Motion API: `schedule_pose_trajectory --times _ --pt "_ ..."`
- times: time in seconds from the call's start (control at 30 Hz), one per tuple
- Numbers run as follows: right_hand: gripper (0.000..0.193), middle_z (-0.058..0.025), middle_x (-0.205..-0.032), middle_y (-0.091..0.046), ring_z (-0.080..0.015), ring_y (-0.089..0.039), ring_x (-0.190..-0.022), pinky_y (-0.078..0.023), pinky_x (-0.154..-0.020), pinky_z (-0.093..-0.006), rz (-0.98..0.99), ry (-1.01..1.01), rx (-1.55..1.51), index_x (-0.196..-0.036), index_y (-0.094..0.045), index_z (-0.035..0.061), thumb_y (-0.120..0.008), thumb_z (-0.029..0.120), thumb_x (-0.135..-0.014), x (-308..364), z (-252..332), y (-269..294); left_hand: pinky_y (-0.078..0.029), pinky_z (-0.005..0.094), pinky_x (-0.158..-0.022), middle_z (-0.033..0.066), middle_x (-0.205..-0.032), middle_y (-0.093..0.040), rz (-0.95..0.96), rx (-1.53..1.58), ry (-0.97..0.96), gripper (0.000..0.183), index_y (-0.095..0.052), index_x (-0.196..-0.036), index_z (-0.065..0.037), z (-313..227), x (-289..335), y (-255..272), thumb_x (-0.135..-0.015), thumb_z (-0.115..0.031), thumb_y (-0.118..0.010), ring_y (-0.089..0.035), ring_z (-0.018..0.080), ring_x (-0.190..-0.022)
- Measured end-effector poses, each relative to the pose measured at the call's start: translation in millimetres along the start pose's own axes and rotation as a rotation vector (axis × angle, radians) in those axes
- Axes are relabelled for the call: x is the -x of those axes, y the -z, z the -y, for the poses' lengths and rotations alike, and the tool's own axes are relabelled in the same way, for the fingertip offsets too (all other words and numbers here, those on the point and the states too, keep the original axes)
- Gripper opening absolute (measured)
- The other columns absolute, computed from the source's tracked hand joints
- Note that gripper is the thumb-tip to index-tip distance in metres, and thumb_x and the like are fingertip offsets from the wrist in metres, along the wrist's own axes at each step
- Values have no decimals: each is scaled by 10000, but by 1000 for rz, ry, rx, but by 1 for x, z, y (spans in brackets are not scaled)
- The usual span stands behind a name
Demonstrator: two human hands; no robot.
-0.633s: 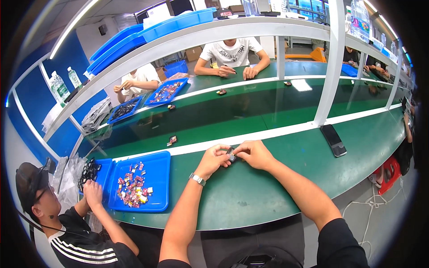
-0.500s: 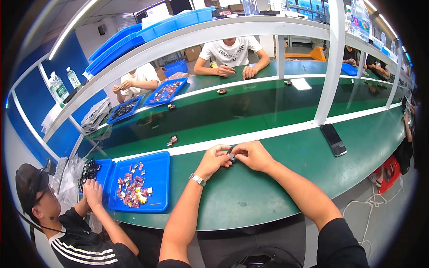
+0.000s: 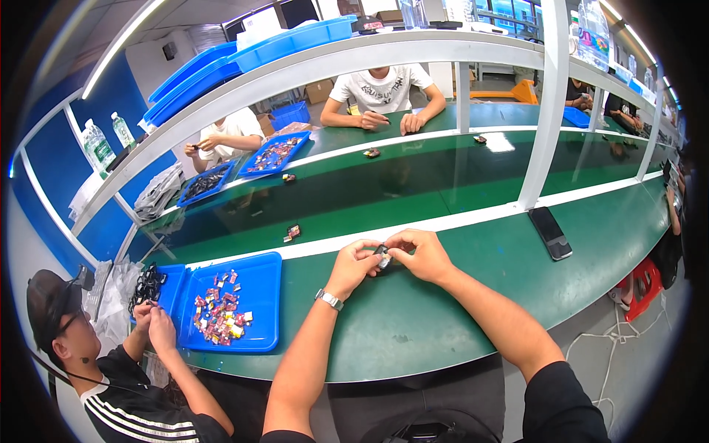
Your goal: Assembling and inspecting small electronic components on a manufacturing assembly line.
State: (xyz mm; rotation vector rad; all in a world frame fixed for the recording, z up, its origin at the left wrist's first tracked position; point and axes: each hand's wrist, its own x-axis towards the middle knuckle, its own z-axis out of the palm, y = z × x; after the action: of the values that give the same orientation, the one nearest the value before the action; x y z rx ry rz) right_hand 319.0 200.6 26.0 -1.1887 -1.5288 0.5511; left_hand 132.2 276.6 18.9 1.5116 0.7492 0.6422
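Observation:
Just above the near green worktop [image 3: 443,310], a small black casing [image 3: 383,257] with a pale, partly yellowish piece in it is held between both my hands. My left hand [image 3: 351,272], with a metal-banded watch on its wrist, pinches the casing's left side. Thumb and fingers of my right hand [image 3: 422,255] close on the right side. My fingertips cover much of the casing, so its details are hard to make out.
Left of my hands, a blue tray [image 3: 269,303] carries many small red, yellow and white parts. A co-worker [image 3: 140,384] sits beside it. A phone [image 3: 550,232] lies to the right. Beyond a white rail [image 3: 443,221], small assemblies [image 3: 293,232] rest on a green belt.
More of the casing's pale inner piece shows between my fingers. The assemblies on the belt have shifted slightly right. The co-worker's hands at left have changed position, now showing a small dark thing.

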Motion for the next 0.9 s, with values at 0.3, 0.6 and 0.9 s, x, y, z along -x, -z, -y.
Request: schedule_pose_trajectory --times 0.3,0.6,0.9 --pt "153 -99 -861 -715 -155 -657 -709 -532 -676 -280 -87 -16 137 -983 -738 13 -696 66 -845 0 0 -2 -574 353 -915 143 -1169 -613 -32 424 22 419 -465 -1322 7 -1 1 -12 -916 79 -538 -652 229 -1010" --pt "140 -131 -855 -737 -215 -712 -737 -562 -692 -324 -183 -87 160 -946 -739 21 -687 66 -824 7 3 -17 -554 383 -996 143 -1233 -584 -20 399 -126 411 -462 -1293 5 8 -1 -26 -907 129 -528 -622 233 -1122" --pt "160 -132 -868 -746 -173 -723 -760 -575 -693 -288 -242 -120 132 -987 -740 -1 -704 77 -852 11 -6 -30 -550 349 -985 169 -1293 -574 -33 369 -158 396 -465 -1357 39 17 -5 -26 -963 65 -493 -623 240 -1133"
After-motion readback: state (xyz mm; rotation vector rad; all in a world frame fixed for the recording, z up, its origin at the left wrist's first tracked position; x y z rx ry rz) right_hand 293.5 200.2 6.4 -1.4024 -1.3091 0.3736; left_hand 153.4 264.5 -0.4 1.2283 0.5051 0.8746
